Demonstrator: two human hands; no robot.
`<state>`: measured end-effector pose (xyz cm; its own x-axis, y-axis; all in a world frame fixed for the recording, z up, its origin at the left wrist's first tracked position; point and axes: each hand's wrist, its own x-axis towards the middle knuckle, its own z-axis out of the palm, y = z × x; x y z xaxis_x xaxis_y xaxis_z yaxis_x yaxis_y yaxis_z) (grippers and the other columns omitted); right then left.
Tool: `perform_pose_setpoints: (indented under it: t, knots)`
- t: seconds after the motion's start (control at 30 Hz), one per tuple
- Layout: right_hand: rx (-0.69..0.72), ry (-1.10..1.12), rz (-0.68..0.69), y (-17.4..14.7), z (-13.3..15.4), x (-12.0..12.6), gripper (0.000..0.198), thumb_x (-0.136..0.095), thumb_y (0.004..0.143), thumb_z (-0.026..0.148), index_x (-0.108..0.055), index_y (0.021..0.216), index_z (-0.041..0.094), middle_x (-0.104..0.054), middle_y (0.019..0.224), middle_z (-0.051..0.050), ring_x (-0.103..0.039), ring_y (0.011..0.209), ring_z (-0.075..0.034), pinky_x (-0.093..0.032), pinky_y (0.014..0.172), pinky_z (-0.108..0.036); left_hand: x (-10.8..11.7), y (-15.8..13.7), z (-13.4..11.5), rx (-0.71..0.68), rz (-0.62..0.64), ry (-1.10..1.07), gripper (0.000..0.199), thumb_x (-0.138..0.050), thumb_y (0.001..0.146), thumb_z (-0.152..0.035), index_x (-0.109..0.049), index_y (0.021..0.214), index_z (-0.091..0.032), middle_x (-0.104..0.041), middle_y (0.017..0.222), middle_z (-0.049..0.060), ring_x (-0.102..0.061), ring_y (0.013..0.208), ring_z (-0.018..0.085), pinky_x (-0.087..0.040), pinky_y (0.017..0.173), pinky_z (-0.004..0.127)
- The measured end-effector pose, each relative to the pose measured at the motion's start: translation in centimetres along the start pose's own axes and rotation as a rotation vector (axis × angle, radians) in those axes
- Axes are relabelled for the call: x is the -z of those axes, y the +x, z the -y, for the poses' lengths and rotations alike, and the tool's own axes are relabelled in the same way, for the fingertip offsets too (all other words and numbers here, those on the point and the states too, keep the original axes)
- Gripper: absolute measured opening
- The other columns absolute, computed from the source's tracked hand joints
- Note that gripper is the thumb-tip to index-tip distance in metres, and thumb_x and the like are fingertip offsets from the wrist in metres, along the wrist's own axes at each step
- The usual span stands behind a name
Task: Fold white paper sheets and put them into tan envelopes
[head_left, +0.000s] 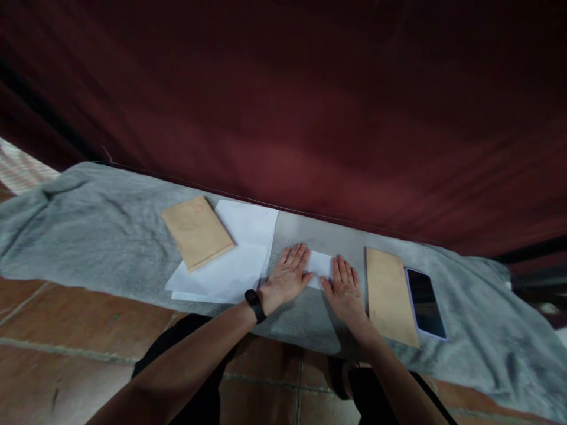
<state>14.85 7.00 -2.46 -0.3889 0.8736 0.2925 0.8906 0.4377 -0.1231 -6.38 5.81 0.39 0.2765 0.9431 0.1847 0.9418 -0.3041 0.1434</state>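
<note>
Head: left fingers (pixel 295 257) and right fingers (pixel 342 270), outstretched, touch white paper (pixel 319 264).

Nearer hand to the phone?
Right. The right hand rests at the right end of the small white paper, a brown envelope between hand and phone; the left hand rests at the paper's left end, farther away.

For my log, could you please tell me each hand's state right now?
Left hand: open, palm down, at the small paper.
Right hand: open, palm down, at the same paper.

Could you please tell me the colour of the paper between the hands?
The paper is white, best seen in the head view.
</note>
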Motion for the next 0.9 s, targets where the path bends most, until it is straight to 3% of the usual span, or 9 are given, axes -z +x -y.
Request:
perform_pose_setpoints:
  t: [0.33,0.7,0.9]
  knots:
    - [0.015,-0.037,-0.023,-0.5,-0.9,-0.1,0.067,-0.027,0.106,0.048,-0.024,0.158,0.007,-0.033,0.161,-0.022,-0.033,0.148,-0.031,-0.027,0.118,-0.053,-0.7,-0.5,1.1,0.107,0.034,0.092,0.069,-0.025,0.104,-0.052,-0.034,0.154,-0.006,-0.031,0.162,0.017,-0.022,0.153,0.026,-0.015,0.126,0.046]
    - [-0.016,-0.039,-0.062,-0.9,-1.3,-0.7,0.069,-0.027,0.105,0.05,-0.022,0.159,0.007,-0.035,0.16,-0.019,-0.035,0.147,-0.031,-0.03,0.118,-0.05,0.0,-1.3,1.8,0.167,0.053,0.099,0.058,-0.027,0.105,-0.041,-0.033,0.156,-0.014,-0.03,0.163,0.01,-0.025,0.153,0.027,-0.02,0.124,0.049]
    - [-0.03,-0.025,-0.068,-1.0,-1.5,-0.6,0.066,-0.03,0.105,0.047,-0.024,0.159,0.008,-0.035,0.16,-0.019,-0.036,0.147,-0.031,-0.032,0.118,-0.05,0.5,-1.4,1.9,0.178,0.042,0.108,0.054,-0.031,0.103,-0.033,-0.039,0.154,-0.015,-0.033,0.162,0.011,-0.027,0.151,0.03,-0.025,0.123,0.052]
